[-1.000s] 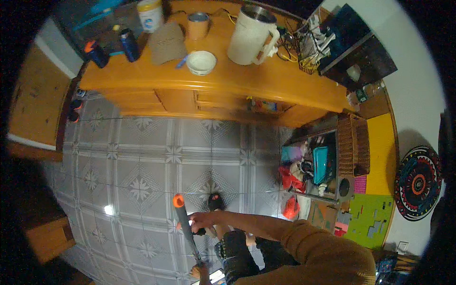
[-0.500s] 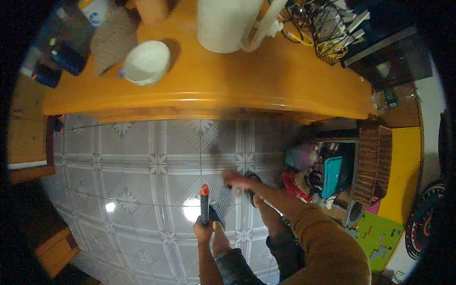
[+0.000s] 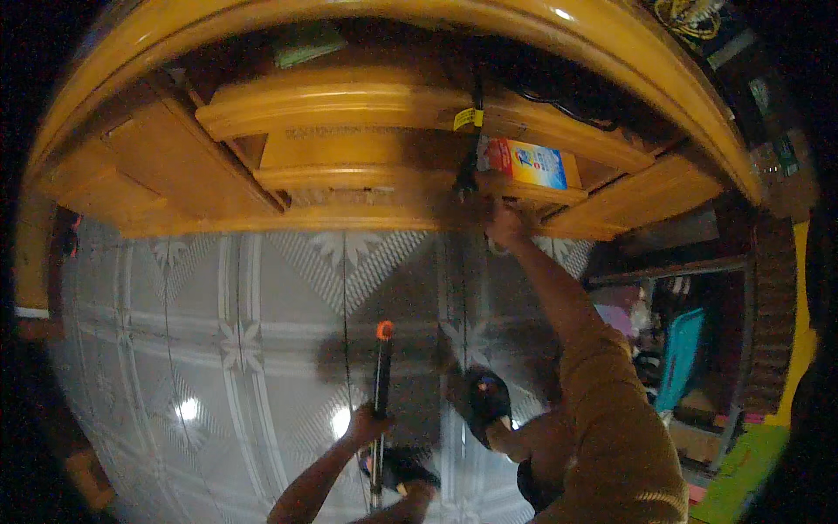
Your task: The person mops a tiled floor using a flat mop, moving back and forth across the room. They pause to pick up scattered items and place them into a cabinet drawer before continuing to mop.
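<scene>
My left hand (image 3: pixel 371 424) is closed around a dark rod with an orange tip (image 3: pixel 382 367), held upright over the floor. Below the fist its shaft continues towards my foot. My right hand (image 3: pixel 508 225) reaches out to the low shelf of a wooden cabinet (image 3: pixel 367 179). Its fingers are blurred and partly in shadow, so what they hold, if anything, is unclear. Just above that hand lies a small red, white, blue and yellow box (image 3: pixel 532 164) on the shelf. A black cable with a yellow tag (image 3: pixel 469 118) hangs down beside the box.
The cabinet's curved top edge (image 3: pixel 367 13) juts out overhead. At the right stands a rack (image 3: pixel 738 349) with a teal panel (image 3: pixel 681 358) and mixed items. My feet in dark slippers (image 3: pixel 487 402) are on the patterned tile floor (image 3: pixel 288 349).
The view has dropped and come nearer to the cabinet, showing its lower shelves. My right hand has reached forward from above the floor to the shelf. My left hand still grips the rod.
</scene>
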Demonstrator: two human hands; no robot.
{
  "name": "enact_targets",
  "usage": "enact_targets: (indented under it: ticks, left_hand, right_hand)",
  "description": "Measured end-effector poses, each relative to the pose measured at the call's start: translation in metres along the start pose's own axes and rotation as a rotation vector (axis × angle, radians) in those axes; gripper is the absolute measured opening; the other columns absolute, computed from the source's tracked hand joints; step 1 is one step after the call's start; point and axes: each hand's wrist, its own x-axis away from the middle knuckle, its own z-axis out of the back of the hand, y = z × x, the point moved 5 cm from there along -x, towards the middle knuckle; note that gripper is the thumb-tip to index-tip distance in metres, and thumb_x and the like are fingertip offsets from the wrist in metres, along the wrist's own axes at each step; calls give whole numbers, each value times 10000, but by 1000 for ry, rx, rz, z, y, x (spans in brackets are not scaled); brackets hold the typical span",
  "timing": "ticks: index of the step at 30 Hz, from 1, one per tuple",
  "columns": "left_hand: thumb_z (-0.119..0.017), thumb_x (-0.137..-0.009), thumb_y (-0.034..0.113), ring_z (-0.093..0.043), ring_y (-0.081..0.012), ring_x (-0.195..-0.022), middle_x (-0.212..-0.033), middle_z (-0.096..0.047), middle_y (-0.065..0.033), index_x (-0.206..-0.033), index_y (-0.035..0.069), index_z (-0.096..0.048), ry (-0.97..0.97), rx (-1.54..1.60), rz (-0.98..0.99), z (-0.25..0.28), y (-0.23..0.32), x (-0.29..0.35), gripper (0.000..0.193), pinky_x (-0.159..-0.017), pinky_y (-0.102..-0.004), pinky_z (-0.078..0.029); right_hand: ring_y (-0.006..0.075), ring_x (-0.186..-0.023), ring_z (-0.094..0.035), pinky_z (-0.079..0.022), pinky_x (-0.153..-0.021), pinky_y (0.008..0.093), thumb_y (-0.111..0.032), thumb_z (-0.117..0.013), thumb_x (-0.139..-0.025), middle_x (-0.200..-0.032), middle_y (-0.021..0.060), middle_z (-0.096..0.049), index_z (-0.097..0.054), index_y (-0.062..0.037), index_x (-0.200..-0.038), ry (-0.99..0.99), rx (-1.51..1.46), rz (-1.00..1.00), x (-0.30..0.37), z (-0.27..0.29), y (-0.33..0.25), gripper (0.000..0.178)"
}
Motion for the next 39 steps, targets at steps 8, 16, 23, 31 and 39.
enact_targets:
  ticks: [8, 16, 23, 31, 39]
  left_hand:
    - [-735, -751, 120, -579, -179, -585, -648, -580, -25, -814, 39, -543, -229, 553, -58, 12, -24, -29, 218, -536, -352, -478]
    - [-708, -764, 141, -588, -142, -654, -685, -614, -49, -865, 17, -583, 64, -188, -318, -10, 53, 30, 204, -571, -323, -476]
    - [-724, -754, 164, -598, -166, -577, -649, -623, -73, -839, 5, -604, 115, 155, -136, -1, 25, 27, 217, -516, -333, -466]
    - [-736, -781, 163, -583, -144, -572, -644, -597, -58, -766, 27, -554, 135, 264, -89, -12, 54, 35, 227, -498, -318, -444]
    - [-714, -804, 136, -538, -113, -561, -624, -548, -17, -812, 58, -524, 235, 7, -80, -23, 87, 64, 206, -492, -292, -427]
  right_hand:
    - [405, -894, -632, -511, -763, 496, -334, -616, -821, -979, 288, -624, -185, -9, -1450, 189, 115, -33, 15, -18, 10, 829]
    - [370, -839, -643, -523, -714, 486, -313, -589, -836, -907, 237, -629, -348, 52, -1308, -199, 112, 145, 157, -26, -21, 644]
    - [371, -936, -609, -514, -787, 484, -306, -581, -817, -1090, 219, -603, -591, -39, -1040, -204, 222, 338, 202, 47, -49, 348]
    - [340, -888, -617, -495, -767, 480, -265, -660, -770, -1151, 130, -578, -616, -142, -1146, 327, 203, 441, 144, 94, -82, 398]
    - [318, -1081, -549, -404, -952, 481, -368, -660, -771, -1256, 111, -552, -551, -118, -1276, 798, 555, 410, 59, 155, -72, 574]
